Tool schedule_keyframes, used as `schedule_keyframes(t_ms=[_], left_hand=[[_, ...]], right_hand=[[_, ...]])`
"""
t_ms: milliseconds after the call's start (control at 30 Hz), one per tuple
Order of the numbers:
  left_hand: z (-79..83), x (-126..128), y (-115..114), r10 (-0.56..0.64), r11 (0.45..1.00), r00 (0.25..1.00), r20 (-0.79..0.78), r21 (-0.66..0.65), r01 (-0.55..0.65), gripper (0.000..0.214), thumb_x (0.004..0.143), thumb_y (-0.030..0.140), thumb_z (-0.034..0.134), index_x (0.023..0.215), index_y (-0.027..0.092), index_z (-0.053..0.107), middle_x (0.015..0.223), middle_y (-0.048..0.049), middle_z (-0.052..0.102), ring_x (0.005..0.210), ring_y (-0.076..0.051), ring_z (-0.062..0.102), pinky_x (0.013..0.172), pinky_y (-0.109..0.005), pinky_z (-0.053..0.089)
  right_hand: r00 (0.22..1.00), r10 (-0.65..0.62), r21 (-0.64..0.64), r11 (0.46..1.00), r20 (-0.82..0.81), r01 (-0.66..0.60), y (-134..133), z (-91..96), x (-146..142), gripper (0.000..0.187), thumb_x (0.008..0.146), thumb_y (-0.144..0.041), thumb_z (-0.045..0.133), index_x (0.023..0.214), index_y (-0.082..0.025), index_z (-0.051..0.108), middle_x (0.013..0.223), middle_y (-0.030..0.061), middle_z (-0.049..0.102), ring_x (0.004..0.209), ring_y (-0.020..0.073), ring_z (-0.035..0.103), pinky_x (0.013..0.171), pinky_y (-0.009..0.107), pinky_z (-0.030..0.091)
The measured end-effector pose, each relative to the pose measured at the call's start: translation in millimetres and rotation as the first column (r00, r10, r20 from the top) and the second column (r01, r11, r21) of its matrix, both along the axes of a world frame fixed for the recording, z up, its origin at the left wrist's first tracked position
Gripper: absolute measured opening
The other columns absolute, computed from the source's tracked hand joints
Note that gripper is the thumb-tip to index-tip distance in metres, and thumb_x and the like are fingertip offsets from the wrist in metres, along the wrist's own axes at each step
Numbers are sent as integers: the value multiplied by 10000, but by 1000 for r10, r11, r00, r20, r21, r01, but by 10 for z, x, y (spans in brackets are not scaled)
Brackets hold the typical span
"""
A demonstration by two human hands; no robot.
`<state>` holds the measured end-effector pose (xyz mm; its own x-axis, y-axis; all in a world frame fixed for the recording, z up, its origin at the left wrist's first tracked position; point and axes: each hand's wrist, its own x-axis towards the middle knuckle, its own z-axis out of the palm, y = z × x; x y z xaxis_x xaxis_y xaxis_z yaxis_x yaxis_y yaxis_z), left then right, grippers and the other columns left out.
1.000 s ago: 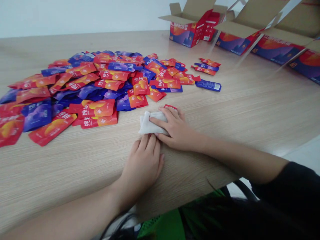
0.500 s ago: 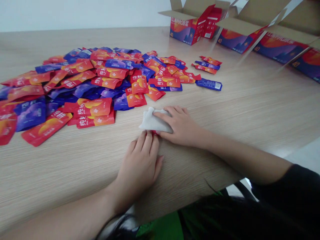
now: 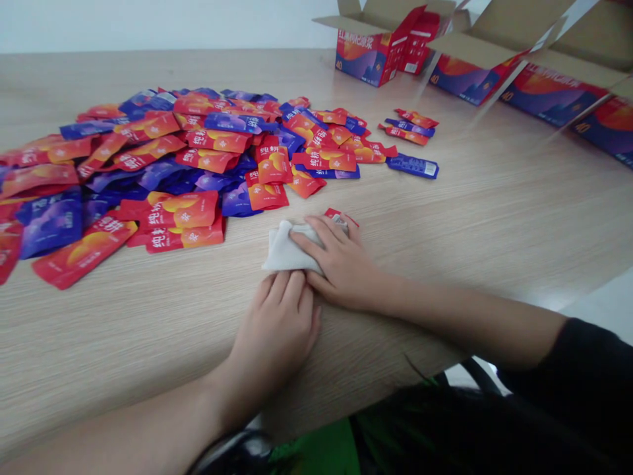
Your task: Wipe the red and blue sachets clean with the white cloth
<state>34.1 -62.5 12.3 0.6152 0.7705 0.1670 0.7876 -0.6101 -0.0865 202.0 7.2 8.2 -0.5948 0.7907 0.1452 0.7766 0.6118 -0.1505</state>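
Two bare hands meet on a soft folded white cloth [image 3: 285, 249] lying on the pale wood-grain tabletop [image 3: 99, 343] toward its near edge, a red foil sachet [image 3: 337, 216] poking out past it. The right hand [image 3: 336, 260] presses flat over the cloth, its grip open; the left hand [image 3: 275, 336] lies flat, fingertips at the cloth's lower edge. Light and limp, the cloth looks easiest to pinch at its exposed left corner.

- Red sachet [image 3: 271, 165]: large printed characters "纯耕", legible; the same mark repeats on the other red sachets in the pile.
- Box [image 3: 363, 59]: numeral "40" at the lower left corner of the front panel; the heading reads in part "枸杞", remaining characters blurred.
- Second box [image 3: 462, 82]: numeral "40", same position.
- Third box [image 3: 548, 95]: numeral "40"; heading too blurred to read.
- Blue sachet [image 3: 412, 166]: white label, too small to read.
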Motion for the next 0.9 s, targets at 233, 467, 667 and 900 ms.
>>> schedule_keyframes(t_ms=[233,467,667,900], left_hand=[[-53,6,-26,-1,994,998,-60,111,8,441,894,175,420,1204,-81,601,1255,-301,609,1166,-387,589,905,-475,533],[-56,16,-33,53,992,997,-52,115,-46,453,892,202,421,1193,-80,608,1245,-298,617,1170,-375,591,915,-461,539],[-27,11,3,39,998,999,-27,45,-38,370,867,202,479,1090,-11,682,1091,-248,668,1048,-354,619,837,-453,564],[24,9,30,14,1000,1000,-21,10,-14,319,860,208,499,1023,29,707,1013,-206,663,965,-341,598,787,-454,555]], right_hand=[[983,-184,2,983,-12,184,87,-5,54,590,962,-447,390,1487,-179,387,1585,165,269,1439,383,214,1116,615,157],[991,-135,4,991,-9,135,22,0,26,589,963,-413,361,1491,-153,372,1605,117,252,1443,357,218,1130,614,140],[1000,5,4,1000,14,-5,-6,-4,-5,587,971,-430,337,1489,-157,373,1602,89,269,1427,330,258,1104,581,224],[997,-73,9,997,9,73,-28,17,-9,568,968,-399,339,1485,-167,386,1611,87,247,1435,350,236,1095,589,229]])
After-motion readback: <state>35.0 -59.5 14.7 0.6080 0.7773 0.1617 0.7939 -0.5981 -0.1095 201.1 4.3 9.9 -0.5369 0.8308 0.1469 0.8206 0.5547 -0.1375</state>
